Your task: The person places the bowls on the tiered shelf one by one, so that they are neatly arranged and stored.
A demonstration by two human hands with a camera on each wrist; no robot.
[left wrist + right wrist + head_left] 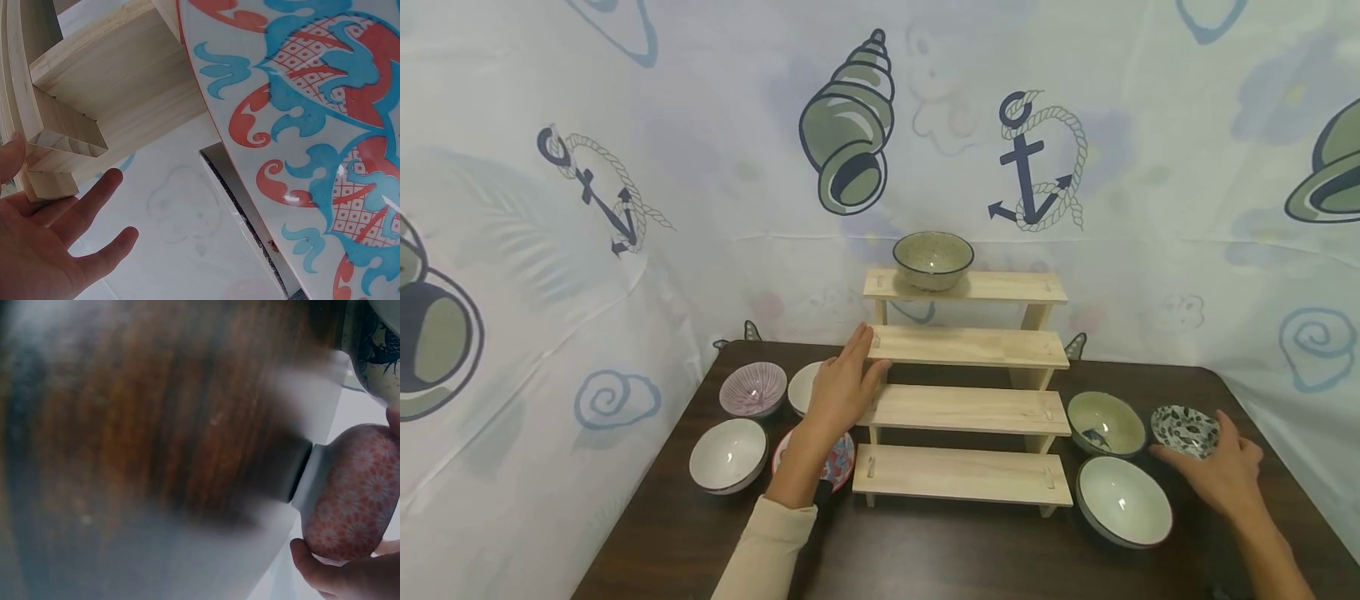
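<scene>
Pale wood stand (pixel 962 346): our left hand (pixel 841 387) touched its left end, fingers extended. Right of it, beyond the green bowl (pixel 1108 423), our right hand (pixel 1222 468), the nearer, gripped the small patterned bowl (pixel 1183 428); worktop (pixel 940 546) contact was unclear.

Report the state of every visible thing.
Top-tier bowl: upright
Wooden stand: standing, left hand touching it
Black-and-white bowl: upright, gripped by right hand
Striped bowl: upright
Left white bowl: upright
Rear white bowl: upright, partly hidden
Patterned dish: partly hidden
Right green bowl: upright
Right white bowl: upright
</scene>
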